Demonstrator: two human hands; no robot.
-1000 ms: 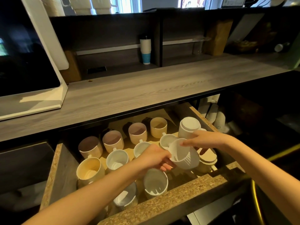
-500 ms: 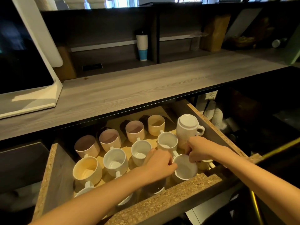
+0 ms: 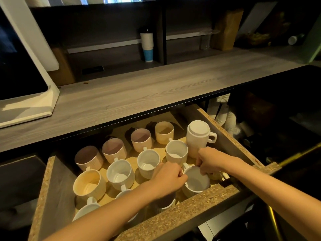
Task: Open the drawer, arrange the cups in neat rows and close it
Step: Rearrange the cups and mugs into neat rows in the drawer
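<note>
White ceramic sits under both my hands: a white cup [image 3: 197, 180] upright near the drawer's [image 3: 175, 218] front right corner. My left hand [image 3: 167, 180] curls closed on its left rim, my right hand [image 3: 211, 160] pinches its far rim. Beyond stand rows of upright mugs and an upturned white mug [image 3: 198, 138] by the right wall.

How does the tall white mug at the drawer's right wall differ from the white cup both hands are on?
The tall white mug stands upside down, base up; the white cup sits mouth up. The tall white mug is taller and stands free, farther back in the drawer; the white cup is at the front, with the left hand and right hand on its rim. Both are white with a handle.
</note>
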